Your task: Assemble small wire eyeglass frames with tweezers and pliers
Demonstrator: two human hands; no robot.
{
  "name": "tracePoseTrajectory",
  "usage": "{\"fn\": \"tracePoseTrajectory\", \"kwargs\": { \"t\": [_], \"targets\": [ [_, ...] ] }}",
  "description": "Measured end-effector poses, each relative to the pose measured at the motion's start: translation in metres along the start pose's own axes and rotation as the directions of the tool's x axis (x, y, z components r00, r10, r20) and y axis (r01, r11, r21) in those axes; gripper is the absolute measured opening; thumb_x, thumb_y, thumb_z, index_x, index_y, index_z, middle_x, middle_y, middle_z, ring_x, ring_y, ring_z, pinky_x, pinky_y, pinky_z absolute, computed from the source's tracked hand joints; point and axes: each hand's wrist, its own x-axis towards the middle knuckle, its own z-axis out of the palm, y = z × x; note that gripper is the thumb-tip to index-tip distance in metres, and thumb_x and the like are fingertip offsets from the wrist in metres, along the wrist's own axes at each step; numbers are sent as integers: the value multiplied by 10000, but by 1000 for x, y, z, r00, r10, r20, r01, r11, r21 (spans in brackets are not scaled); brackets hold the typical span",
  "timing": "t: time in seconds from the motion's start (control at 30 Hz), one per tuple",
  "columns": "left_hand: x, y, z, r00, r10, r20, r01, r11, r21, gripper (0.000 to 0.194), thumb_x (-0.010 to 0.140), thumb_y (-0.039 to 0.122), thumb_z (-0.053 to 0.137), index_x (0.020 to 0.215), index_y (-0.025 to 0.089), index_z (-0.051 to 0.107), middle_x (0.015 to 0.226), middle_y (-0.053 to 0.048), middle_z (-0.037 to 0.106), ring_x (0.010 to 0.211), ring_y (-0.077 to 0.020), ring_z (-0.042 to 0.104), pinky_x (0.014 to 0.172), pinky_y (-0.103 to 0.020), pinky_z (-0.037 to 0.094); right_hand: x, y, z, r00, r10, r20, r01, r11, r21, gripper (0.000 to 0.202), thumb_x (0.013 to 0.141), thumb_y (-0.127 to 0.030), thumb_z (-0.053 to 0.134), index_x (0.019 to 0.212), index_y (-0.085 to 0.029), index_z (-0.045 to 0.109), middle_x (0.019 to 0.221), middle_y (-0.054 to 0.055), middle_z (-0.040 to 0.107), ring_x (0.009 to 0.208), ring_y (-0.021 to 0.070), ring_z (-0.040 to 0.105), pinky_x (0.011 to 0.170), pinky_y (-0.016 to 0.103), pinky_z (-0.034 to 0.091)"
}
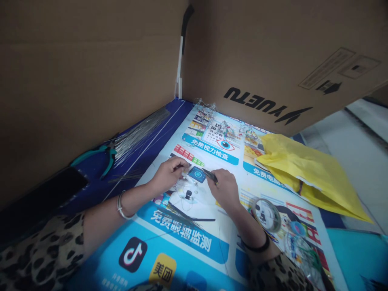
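My left hand is closed in a pinch above the printed sheet. A thin wire piece with small clear bits trails below its fingertips, its outline faint against the white print. Facing it, my right hand grips small dark-jawed pliers whose tips point left toward the left fingertips. The handles are mostly hidden in the palm. Under both hands lies the blue and white printed sheet. A bundle of short thin wires rests on it, nearer to me.
Cardboard walls enclose the back and left. Teal-handled pliers and a bundle of straight wires lie at left. At right are a yellow bag, a clear tape roll and tangled wire pieces. More wire pieces lie behind.
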Motion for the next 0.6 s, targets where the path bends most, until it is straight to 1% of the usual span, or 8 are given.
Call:
{"fn": "tracePoseTrajectory", "kwargs": {
  "t": [0.07,0.1,0.17,0.23,0.3,0.37,0.5,0.6],
  "targets": [
    [1,0,-1,998,-40,-50,36,996,-80,135,788,161,458,879,169,556,873,-15,592,646,-97,561,631,-242,487,0,0,0,1000,0,-1,0,1000,4,160,818,-297,492,837,-189,607,791,41,603,795,183,517,720,296,304],
    [2,0,-1,995,-35,-95,27,996,-90,147,790,164,459,904,170,551,908,-25,594,704,-111,578,671,-255,493,0,0,0,1000,2,1,-2,1000,9,159,816,-298,493,835,-189,608,790,41,604,794,184,517,721,296,304],
    [2,1,-3,981,44,-189,-48,999,-13,188,781,149,471,951,178,547,1021,-47,574,915,-152,570,814,-296,473,0,0,0,1000,10,4,-10,1000,18,157,814,-294,495,831,-189,611,787,40,605,793,187,517,723,297,304],
    [2,1,-4,956,175,-234,-143,978,149,230,761,126,498,976,182,554,1113,-60,535,1081,-182,494,956,-346,391,0,-1,-1,1000,16,8,-16,1000,25,157,812,-292,497,829,-188,613,787,42,608,793,190,518,724,298,305],
    [2,1,-5,944,261,-200,-201,939,279,229,751,112,511,962,181,566,1136,-66,520,1128,-198,452,1008,-383,330,0,-1,-2,1000,14,13,-14,1000,28,157,814,-290,496,829,-188,614,787,45,608,792,191,519,721,298,305],
    [1,1,-5,947,283,-150,-220,915,338,205,750,103,509,926,182,577,1099,-62,543,1105,-202,458,992,-392,337,1,-2,-2,1000,8,20,-8,1000,20,158,815,-289,493,827,-188,614,781,45,607,786,188,518,713,296,305],
    [1,1,-3,958,286,-26,-258,898,355,178,751,76,486,840,191,588,935,-27,618,955,-177,525,877,-340,401,1,-2,-3,1000,2,24,-1,1000,-18,165,819,-288,479,833,-188,610,778,44,602,786,185,515,707,295,303],
    [1,1,-2,952,300,61,-299,873,385,156,741,72,498,784,188,591,859,-17,638,869,-171,545,825,-327,406,1,-2,-2,1000,-4,16,5,1000,-20,166,817,-291,484,837,-187,610,780,42,602,790,183,517,709,295,304]
  ]
}}
